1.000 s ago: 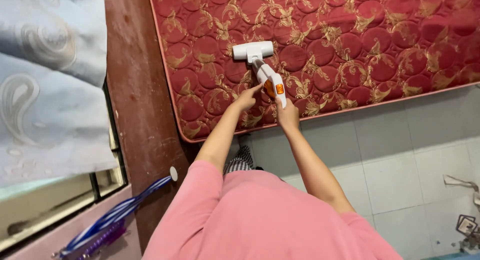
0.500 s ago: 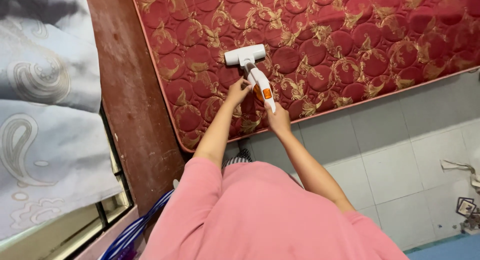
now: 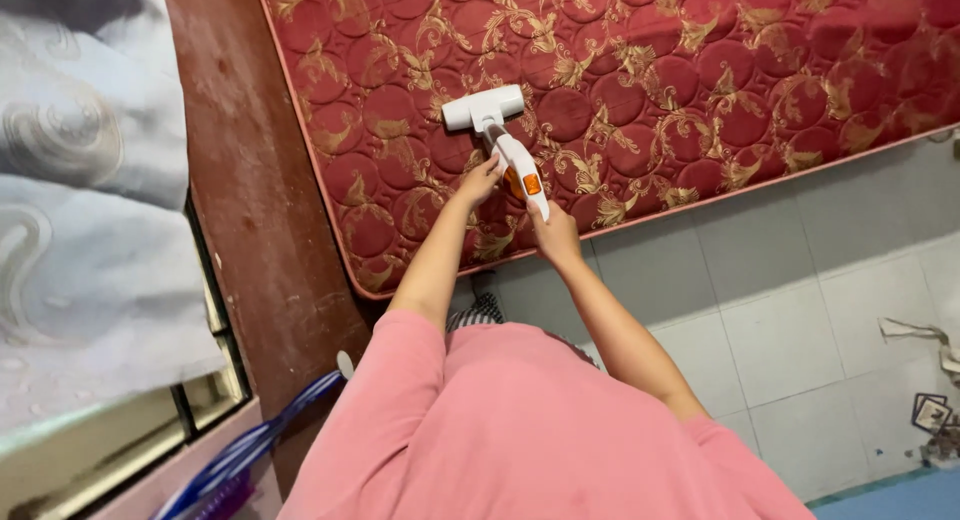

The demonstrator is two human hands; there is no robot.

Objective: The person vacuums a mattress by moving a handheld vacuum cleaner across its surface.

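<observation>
Vacuum (image 3: 505, 150): white, orange panel, wide flat nozzle.

White handheld vacuum (image 3: 503, 145) on mattress (image 3: 700, 80)

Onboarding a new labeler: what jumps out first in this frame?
The red quilted mattress with gold floral patterning fills the top of the view. On it, near its left end, sits a white handheld vacuum with an orange panel: the right hand grips its rear handle and the left hand touches its body. The person's pink shirt fills the bottom centre, over grey floor tiles.
</observation>
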